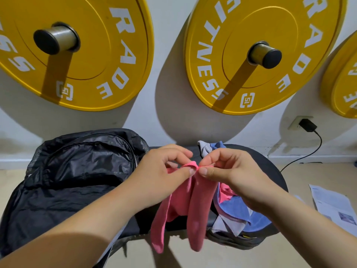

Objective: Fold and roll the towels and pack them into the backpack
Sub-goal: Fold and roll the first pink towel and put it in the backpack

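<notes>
As the pink towel (197,209) hangs: it is held above the bench (270,167), right of the backpack (77,171).
Left hand (164,171): the top edge is pinched.
Right hand (228,171): the same edge is pinched.
Risk: if a pinch slips, the towel could be dropped past the near bench edge.

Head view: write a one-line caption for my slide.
Left hand and right hand pinch the pink towel over the bench, black backpack at left, other towels piled at right.
</notes>
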Available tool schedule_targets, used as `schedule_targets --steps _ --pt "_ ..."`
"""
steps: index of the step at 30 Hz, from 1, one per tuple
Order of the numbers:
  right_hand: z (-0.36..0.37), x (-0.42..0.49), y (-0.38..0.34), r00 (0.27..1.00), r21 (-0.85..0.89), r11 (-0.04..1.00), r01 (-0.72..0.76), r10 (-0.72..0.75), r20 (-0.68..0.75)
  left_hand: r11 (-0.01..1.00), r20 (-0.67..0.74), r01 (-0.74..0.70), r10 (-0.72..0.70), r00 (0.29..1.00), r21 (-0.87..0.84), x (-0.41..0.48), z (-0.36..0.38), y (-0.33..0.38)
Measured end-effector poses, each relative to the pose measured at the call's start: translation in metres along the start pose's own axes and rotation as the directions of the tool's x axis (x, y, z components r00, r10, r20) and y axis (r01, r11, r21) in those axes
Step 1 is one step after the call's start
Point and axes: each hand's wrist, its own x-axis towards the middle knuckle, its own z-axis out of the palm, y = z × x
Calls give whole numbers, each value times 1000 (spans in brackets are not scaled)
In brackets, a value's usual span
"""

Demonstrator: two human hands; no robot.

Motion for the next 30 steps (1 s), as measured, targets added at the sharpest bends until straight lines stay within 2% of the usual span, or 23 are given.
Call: schedule_targets --steps 3,5,8,10,13,14,16,19,22,24,27,30 --pt "-1 1 2 1000 -1 1000 -2 2 2 994 116 81 -73 991 -73 0 3 -1" --pt "-2 2 5 1000 -25 1000 -7 7 3 994 107 90 -83 991 -61 1 5 -3" --pt "-11 7 12 998 -157 987 -42 47 32 995 11 94 -94 996 -28 4 5 -7" --pt "-18 7 17 987 -220 968 -116 137 80 993 -58 113 -114 992 -27 6 1 -9" --pt "-32 7 25 969 -306 927 -216 242 50 991 -194 121 -129 972 -55 11 -9 -15" --pt "-37 6 28 968 -294 927 -233 251 27 989 -252 130 -144 957 -69 14 -14 -18" --pt "-43 7 33 967 -140 957 -253 251 -36 984 -341 155 -178 923 -93 18 -26 -24" --pt "-42 10 31 976 107 982 -157 170 -134 975 -394 211 -222 892 -72 20 -36 -34" --pt "-28 11 23 976 163 983 -86 116 -182 971 -439 237 -226 870 -29 17 -37 -29" --pt "-19 9 19 970 16 1000 -24 27 -242 976 -432 212 -216 876 -59 13 -30 -17" --pt "-5 7 16 965 -261 965 38 -103 -243 985 -290 173 -171 941 -18 1 -6 0" --pt "8 5 17 975 -328 943 50 -117 -188 979 -206 194 -177 963 67 -2 11 -2"
